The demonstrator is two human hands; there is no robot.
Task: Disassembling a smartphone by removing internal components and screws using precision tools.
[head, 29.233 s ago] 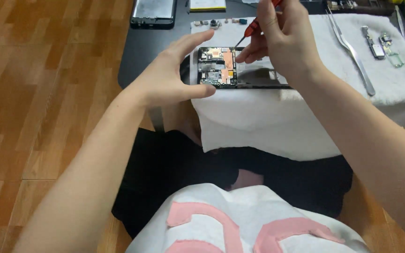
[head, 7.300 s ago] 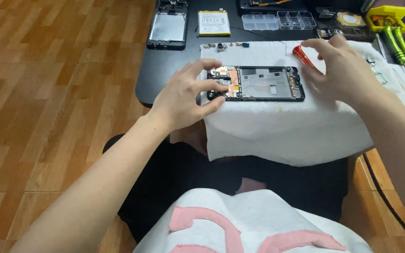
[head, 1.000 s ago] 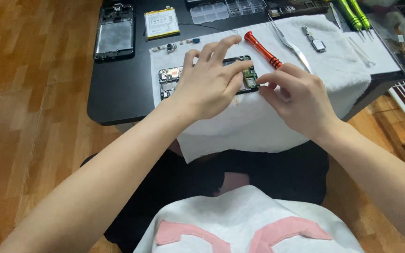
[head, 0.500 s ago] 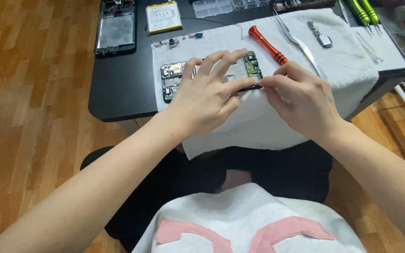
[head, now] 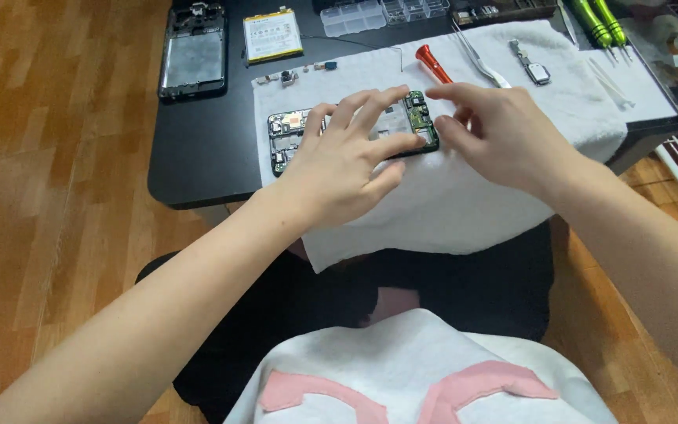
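White cloth [head: 464, 212] was spread over the edge of a black table [head: 198, 157], and an opened phone [head: 292, 129] with its circuit boards bare was laid on it. The phone was pressed down by the left hand [head: 339, 169], fingers spread across its middle. Its right end was touched by the curled fingers of the right hand [head: 504, 137]; nothing was gripped. An orange screwdriver [head: 431, 63] was left just behind.
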